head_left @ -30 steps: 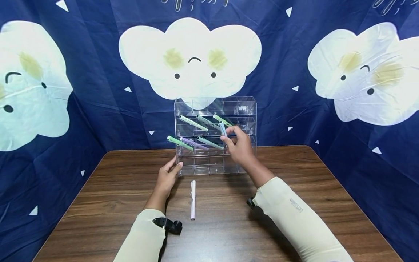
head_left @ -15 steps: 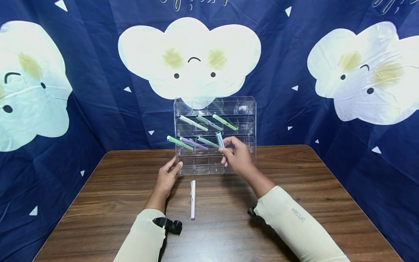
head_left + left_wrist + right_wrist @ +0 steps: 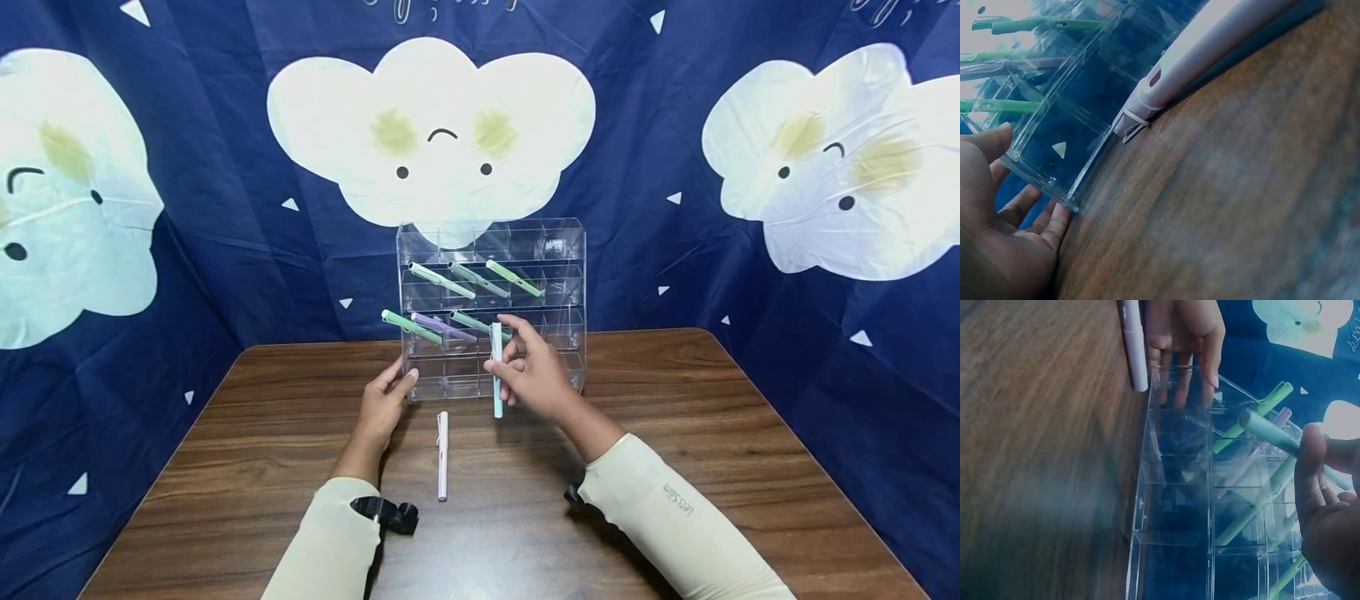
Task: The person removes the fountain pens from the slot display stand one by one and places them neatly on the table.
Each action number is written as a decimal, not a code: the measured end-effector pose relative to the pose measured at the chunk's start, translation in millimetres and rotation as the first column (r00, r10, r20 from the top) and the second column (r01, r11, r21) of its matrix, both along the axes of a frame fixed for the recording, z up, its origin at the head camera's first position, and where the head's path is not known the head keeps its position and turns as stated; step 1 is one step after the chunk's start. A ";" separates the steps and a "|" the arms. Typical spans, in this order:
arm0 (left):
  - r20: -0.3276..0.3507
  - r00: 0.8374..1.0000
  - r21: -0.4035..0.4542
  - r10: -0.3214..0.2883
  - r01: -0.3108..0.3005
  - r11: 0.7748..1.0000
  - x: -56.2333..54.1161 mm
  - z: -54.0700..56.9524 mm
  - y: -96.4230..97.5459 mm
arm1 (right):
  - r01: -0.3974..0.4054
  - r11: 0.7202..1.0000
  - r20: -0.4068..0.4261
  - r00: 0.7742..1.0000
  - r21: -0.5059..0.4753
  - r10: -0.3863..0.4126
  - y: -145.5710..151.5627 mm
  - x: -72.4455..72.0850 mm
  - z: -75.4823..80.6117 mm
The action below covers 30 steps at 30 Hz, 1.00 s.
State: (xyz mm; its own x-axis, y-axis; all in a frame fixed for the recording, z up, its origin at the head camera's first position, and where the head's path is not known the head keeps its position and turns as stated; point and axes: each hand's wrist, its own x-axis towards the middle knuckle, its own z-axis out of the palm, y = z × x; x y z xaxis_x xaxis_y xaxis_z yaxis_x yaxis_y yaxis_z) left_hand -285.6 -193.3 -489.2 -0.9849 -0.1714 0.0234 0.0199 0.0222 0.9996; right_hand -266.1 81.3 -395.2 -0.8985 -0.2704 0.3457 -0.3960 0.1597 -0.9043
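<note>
A clear acrylic pen display rack [image 3: 461, 377] with rows of compartments stands on the table. My left hand [image 3: 381, 408] grips its lower left edge, thumb in front and fingers behind the side wall. In front of the rack, my right hand [image 3: 538, 372] pinches a pale blue-mint pen [image 3: 498, 402] between thumb and fingers, nearly upright in the head view. Three pens lean in the upper row, among them a light green pen [image 3: 514, 278]. Lower down lean a bright green pen [image 3: 411, 326], a purple pen [image 3: 442, 327] and a grey-green pen [image 3: 468, 322], partly hidden by the right hand.
A white-pink capped pen [image 3: 442, 458] lies on the wooden table [image 3: 300, 442] in front of the rack, between the forearms. Behind stands a dark blue cloth [image 3: 637, 250] with cloud prints. Black wrist cameras are strapped to both sleeves.
My right hand has lowered the pale blue-mint pen from the upper row to the lower front and turned it, so its full length now shows. The left hand keeps its place.
</note>
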 end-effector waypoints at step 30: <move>-0.009 1.000 -0.011 0.012 -0.012 1.000 1.3 -0.2 2.1 | -0.168 0.977 0.304 0.945 0.135 0.120 -26.7 18.7 -32.6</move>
State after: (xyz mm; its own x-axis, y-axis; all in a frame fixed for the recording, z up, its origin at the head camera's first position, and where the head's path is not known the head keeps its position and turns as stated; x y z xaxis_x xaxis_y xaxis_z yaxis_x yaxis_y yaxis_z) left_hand -284.3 -191.1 -489.4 -0.9825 -0.1830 0.0342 0.0285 0.0337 0.9990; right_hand -247.4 54.6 -427.9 -0.9009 -0.4337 0.0164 -0.1470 0.2695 -0.9517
